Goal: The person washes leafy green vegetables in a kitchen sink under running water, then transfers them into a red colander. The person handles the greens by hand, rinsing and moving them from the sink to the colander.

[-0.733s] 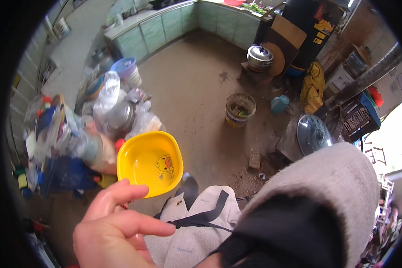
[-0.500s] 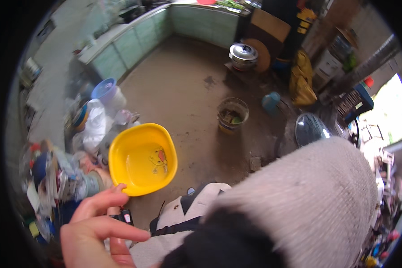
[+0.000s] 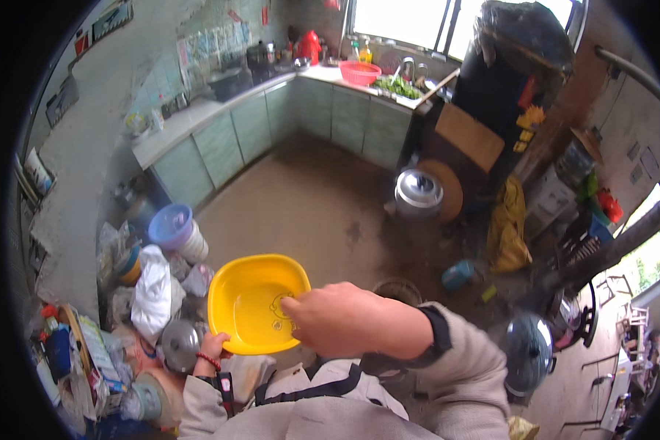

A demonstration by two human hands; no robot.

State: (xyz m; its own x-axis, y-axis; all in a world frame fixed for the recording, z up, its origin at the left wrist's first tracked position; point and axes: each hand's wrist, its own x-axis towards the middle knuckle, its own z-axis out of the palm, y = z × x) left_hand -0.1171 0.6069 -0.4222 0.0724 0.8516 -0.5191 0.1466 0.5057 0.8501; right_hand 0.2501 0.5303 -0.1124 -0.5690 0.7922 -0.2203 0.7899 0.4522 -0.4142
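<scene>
A yellow square-rounded basin [image 3: 235, 293] with a cartoon figure printed inside is held up in front of my body, its hollow facing me. My left hand [image 3: 214, 345], with a red bead bracelet and a dark band at the wrist, grips the basin's near left rim. My right hand [image 3: 337, 317] is over the basin's right side with its fingers curled down. Whether those fingertips pinch the rim or anything else is hidden. No contents show inside the basin.
Bags, a purple basin [image 3: 171, 226] and a grey pot lid [image 3: 180, 345] crowd the left. A bucket [image 3: 397, 289] stands on the floor beyond my right forearm. A lidded metal pot [image 3: 419, 192] is farther back; a counter [image 3: 198, 121] lines the far walls.
My right hand has moved from close to the view at lower left to the basin's right side, its fingers now curled. The view has tilted up, showing more counter and the window.
</scene>
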